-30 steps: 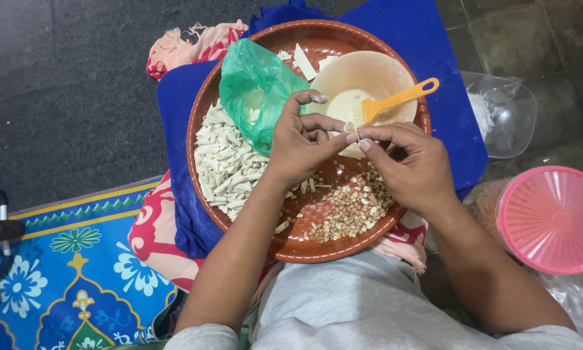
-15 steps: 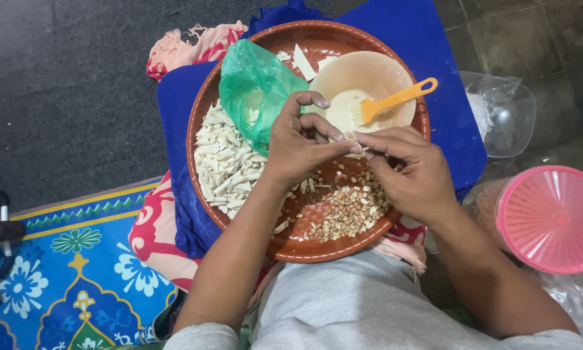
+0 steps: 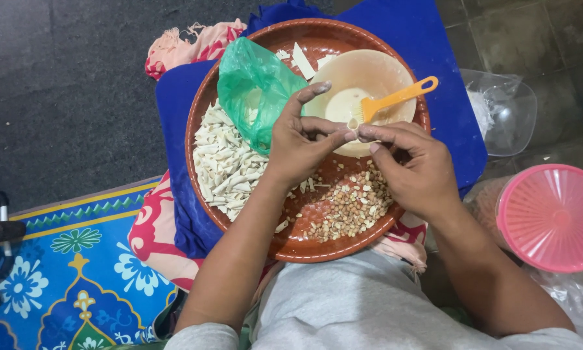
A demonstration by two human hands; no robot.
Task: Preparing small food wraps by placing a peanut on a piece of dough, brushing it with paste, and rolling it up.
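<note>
My left hand (image 3: 301, 142) and my right hand (image 3: 411, 165) meet over a round brown tray (image 3: 204, 107) on my lap. Together their fingertips pinch a small pale dough roll (image 3: 353, 124). Just behind the hands stands a cream bowl (image 3: 359, 74) with an orange-handled brush (image 3: 395, 99) resting in it. A heap of folded white dough pieces (image 3: 223, 165) fills the tray's left side. Peanuts (image 3: 350, 207) lie under my right hand. A crumpled green plastic bag (image 3: 256, 87) sits beside my left hand.
A blue cloth (image 3: 434, 32) lies under the tray. At the right are a pink lid (image 3: 554, 217) on a container and a clear plastic tub (image 3: 505, 110). A patterned blue mat (image 3: 64, 272) lies at the left, with dark floor behind.
Both hands have stayed together over the tray, working the small dough roll between the fingertips; the left index finger has lifted and stretched out. Nothing else moved.
</note>
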